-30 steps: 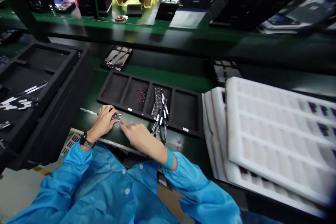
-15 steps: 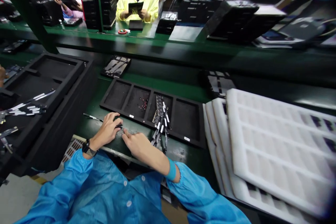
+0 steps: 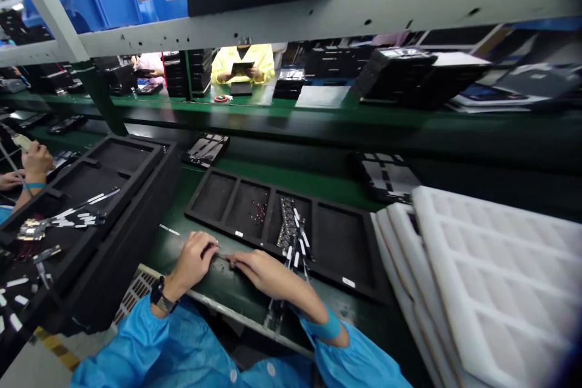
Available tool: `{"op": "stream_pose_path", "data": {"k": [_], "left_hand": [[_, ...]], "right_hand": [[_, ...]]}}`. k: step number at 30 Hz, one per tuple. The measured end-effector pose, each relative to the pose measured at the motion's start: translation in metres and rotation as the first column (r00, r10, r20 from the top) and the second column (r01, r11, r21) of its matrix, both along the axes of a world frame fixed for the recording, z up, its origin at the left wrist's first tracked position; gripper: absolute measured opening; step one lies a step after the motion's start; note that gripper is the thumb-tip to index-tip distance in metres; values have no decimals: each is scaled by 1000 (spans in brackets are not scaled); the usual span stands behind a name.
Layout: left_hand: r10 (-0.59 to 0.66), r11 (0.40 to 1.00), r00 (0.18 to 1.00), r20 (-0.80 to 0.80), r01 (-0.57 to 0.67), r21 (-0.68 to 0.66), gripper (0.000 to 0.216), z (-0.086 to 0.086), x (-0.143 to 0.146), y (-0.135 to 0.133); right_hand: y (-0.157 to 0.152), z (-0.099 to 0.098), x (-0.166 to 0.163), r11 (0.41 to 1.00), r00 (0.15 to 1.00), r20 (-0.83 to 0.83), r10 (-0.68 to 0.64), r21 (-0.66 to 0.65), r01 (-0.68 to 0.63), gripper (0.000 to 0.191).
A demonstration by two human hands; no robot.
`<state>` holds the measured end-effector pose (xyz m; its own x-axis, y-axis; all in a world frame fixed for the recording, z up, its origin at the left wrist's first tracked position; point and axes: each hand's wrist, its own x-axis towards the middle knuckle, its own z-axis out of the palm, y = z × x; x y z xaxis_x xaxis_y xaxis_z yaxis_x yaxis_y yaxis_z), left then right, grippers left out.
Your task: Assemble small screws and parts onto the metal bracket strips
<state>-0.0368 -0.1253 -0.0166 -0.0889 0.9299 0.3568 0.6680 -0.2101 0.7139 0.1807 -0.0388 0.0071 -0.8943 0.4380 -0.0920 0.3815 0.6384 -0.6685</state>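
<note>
My left hand [image 3: 196, 257] is pinched around a small dark part with a metallic edge, apparently a circuit board. From behind that hand a ribbon strip with a white label [image 3: 170, 230] sticks out to the left. Close on the right, my right hand [image 3: 264, 271] has thumb and finger pressed together at the part's near end; what they grip is too small to make out. Both hands are low over the green bench top. Just beyond them lies a black foam tray [image 3: 227, 227], holding small red pieces [image 3: 258, 212] and circuit boards [image 3: 287, 227] with white-labelled strips.
Stacked black foam trays [image 3: 150, 206] stand at left, with more strips inside. White foam trays [image 3: 491, 267] lean at right. Flat black units [image 3: 207, 150] lie behind. A grey shelf beam [image 3: 282, 27] crosses above. A co-worker's hand [image 3: 39, 160] is at far left; another person [image 3: 243, 63] sits opposite.
The view has tilted upward, bringing the shelf beam and blue bins into sight. My hands have moved slightly apart, with a thin part showing between them.
</note>
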Motion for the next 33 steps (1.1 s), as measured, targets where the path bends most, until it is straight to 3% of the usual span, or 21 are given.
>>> {"op": "stream_pose_path", "data": {"k": [4,9,13,19,33], "left_hand": [[171,984,901,399,-136,-115,32,25,-4,7],[213,969,657,723,-50,-240,34,44,5,15],[239,959,526,816,2,-283,36,43,20,14],[249,957,484,839,12,-291,36,34,34,13],[247,954,484,840,33,-299,36,28,35,13]], "right_hand": [[6,-5,1,984,967,-229,-113,-159,78,27],[4,-3,0,888,872,-383,-304,-446,113,25],[4,-4,0,852,824,-403,-398,-496,168,29],[4,-5,-1,865,803,-418,-425,-450,224,27],[1,-11,-2,907,797,-462,-388,-343,243,20]]}}
